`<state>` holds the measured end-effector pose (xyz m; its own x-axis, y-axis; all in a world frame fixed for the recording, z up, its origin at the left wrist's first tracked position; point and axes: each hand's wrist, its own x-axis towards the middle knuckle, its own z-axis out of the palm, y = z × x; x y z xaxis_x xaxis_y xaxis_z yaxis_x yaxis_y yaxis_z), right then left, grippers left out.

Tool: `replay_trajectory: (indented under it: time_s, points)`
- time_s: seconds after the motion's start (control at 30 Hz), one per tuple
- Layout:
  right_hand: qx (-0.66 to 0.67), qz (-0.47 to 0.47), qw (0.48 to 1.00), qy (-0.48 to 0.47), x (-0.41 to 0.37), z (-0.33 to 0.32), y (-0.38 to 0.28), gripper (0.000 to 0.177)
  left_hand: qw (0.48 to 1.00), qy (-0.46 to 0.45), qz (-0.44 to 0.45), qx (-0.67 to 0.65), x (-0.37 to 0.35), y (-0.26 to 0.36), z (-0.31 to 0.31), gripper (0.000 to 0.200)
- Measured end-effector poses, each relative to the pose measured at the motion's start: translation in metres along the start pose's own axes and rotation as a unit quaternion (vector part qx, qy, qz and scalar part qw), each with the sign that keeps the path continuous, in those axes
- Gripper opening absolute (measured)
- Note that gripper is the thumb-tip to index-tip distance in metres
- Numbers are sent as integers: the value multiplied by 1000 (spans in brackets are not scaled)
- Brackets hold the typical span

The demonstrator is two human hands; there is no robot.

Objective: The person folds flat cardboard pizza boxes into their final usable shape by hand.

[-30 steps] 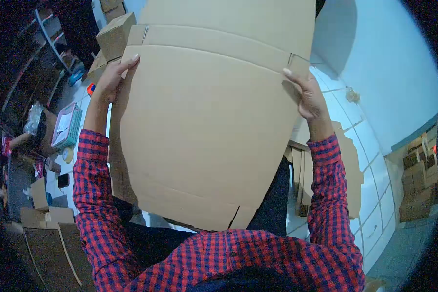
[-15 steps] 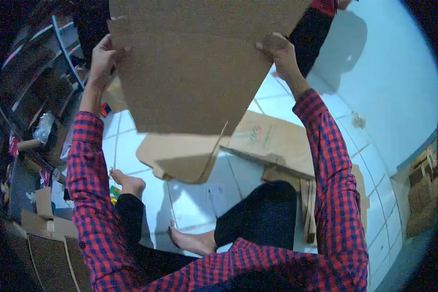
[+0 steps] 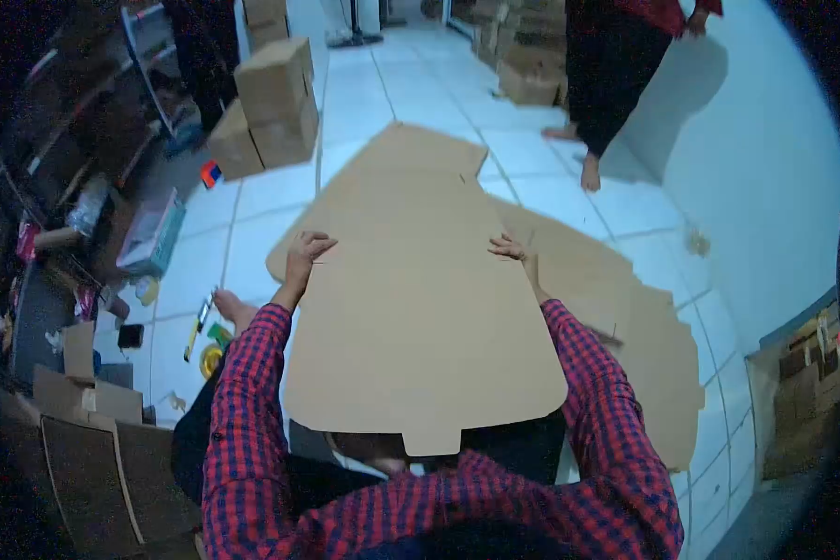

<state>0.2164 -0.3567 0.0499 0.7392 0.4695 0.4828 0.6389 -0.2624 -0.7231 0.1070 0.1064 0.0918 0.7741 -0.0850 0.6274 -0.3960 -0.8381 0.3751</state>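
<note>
A large flat cardboard sheet (image 3: 420,317) with cut corners and a small tab at its near edge lies over my lap, its far part reaching out over the floor. At its left edge, my left hand (image 3: 310,254) is closed on the cardboard with the fingers over the top. My right hand (image 3: 515,250) holds the opposite edge the same way, fingertips pointing inward. More flat cardboard (image 3: 625,345) spreads beneath and to the right, partly hidden by the sheet and my right sleeve.
Cardboard boxes (image 3: 280,103) stand at the far left, with more boxes (image 3: 530,70) farther back. Another person (image 3: 616,75) stands barefoot near the right wall. On my left are a cutter knife (image 3: 198,327), a tape roll (image 3: 212,360), a teal box (image 3: 154,233) and an open carton (image 3: 84,397).
The cardboard sheet has come down from in front of me to lie low over my lap, both hands still at its edges. My view has tilted up, showing more floor and the standing person.
</note>
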Motion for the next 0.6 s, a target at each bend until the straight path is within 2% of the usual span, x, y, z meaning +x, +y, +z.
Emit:
replay_trajectory:
  time_s: [0.03,0.07,0.1,0.13,0.17,0.2,0.27,0.3,0.4,0.5,0.6]
  points:
    - [7,28,1000,-9,-20,4,-8,30,1000,-21,-9,-3,-26,-6,17,23]
    - [183,159,970,17,-29,10,-16,30,999,-45,-20,-8,-54,-11,33,24]
    - [349,285,891,52,-38,13,-20,31,996,-73,-39,-19,-75,-6,43,24]
    - [62,110,991,-44,-40,6,-15,34,996,-70,-54,-15,-86,-1,47,26]
    - [-223,-91,959,-147,-41,-2,-9,38,996,-63,-68,-7,-95,2,50,29]
    - [-212,-75,961,-160,-43,-4,-6,38,993,-80,-82,-12,-105,2,56,29]
    - [-301,-155,918,-209,-41,-6,-2,42,995,-84,-10,49,-112,-2,64,36]
    - [-294,-147,919,-216,-43,-5,0,42,994,-93,-18,45,-114,-2,65,36]
    - [-302,-131,919,-218,-46,0,6,41,990,-115,62,54,-112,-7,64,41]
    - [-294,-147,923,-201,-41,4,7,37,981,-155,102,62,-113,-8,65,42]
    - [-270,-105,936,-199,-39,6,6,32,979,-154,112,73,-111,-10,63,42]
